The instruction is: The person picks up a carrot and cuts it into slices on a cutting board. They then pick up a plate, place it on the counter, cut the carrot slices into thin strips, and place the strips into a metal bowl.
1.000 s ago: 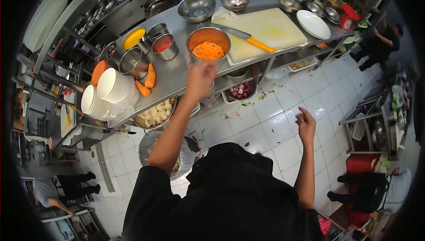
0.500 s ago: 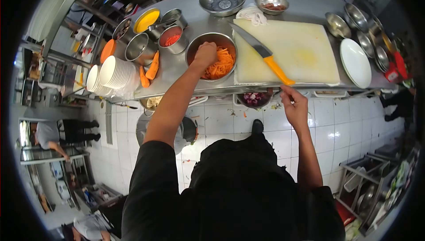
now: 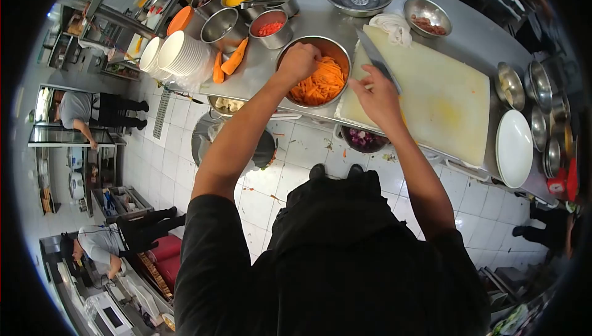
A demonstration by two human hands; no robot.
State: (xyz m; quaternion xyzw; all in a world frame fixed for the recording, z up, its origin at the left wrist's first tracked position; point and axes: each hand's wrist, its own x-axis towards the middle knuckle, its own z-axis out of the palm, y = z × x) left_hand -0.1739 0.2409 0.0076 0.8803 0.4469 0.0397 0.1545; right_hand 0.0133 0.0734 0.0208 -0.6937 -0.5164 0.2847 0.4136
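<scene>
My left hand (image 3: 300,61) is curled over the left side of a steel bowl (image 3: 343,49) filled with shredded carrot (image 3: 322,83). Its fingers point down at the carrot, and their tips are hidden. Over the left edge of the white cutting board (image 3: 447,83) is my right hand (image 3: 377,94), empty, with the fingers apart and reaching toward the bowl. A large knife (image 3: 377,55) lies on the board, its blade angled beyond that hand. The hand and wrist mostly cover its yellow handle.
Peeled carrots (image 3: 234,57), stacked white tubs (image 3: 180,52) and a steel pot of chopped red pieces (image 3: 270,29) stand left. A white cloth (image 3: 393,28) touches the board's far edge. A white oval plate (image 3: 513,148) lies right. Below the counter is a container of purple pieces (image 3: 364,137).
My right hand has moved left and forward, from the knife handle's end to beside the bowl, its fingers spreading. My left hand stays at the bowl. The whole view has turned and shifted.
</scene>
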